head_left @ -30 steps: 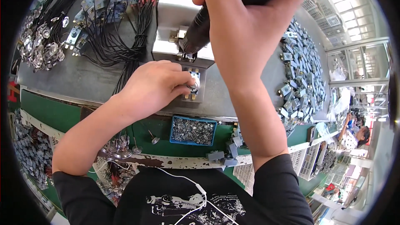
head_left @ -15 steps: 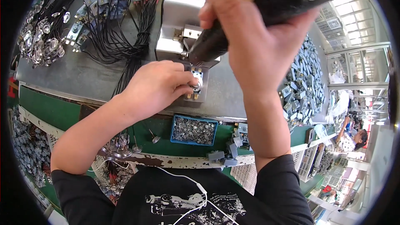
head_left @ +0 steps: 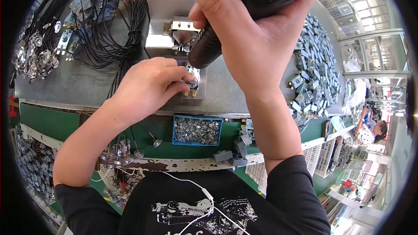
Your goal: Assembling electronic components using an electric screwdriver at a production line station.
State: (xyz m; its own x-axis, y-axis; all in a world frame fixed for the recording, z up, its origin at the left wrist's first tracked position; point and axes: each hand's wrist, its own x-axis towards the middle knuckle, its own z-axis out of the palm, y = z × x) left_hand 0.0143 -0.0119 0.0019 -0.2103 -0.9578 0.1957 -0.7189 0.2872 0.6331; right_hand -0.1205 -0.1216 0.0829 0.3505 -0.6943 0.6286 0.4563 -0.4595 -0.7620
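Metal-faced component (head_left: 196, 78) lies on the flat plate (head_left: 201, 90) in front of the silver fixture (head_left: 158, 41). The left hand (head_left: 150, 78) has thumb and forefinger pinched on it from the left; the right hand (head_left: 257, 39) is wrapped around a black power tool (head_left: 206, 47), whose nose hangs over the component's far end. Whether the tip meets the part cannot be told, since the nose hides it. Good work here probably means bracing the component flat, lining the tool up squarely, pressing evenly and keeping the left fingertips clear of the nose.

Counted: one tool, one component under the fingers with two gold terminals showing at its near edge, one blue tray (head_left: 197, 144) of metal bits too many to count, and one uncountable heap of grey switches (head_left: 315, 67) at right.
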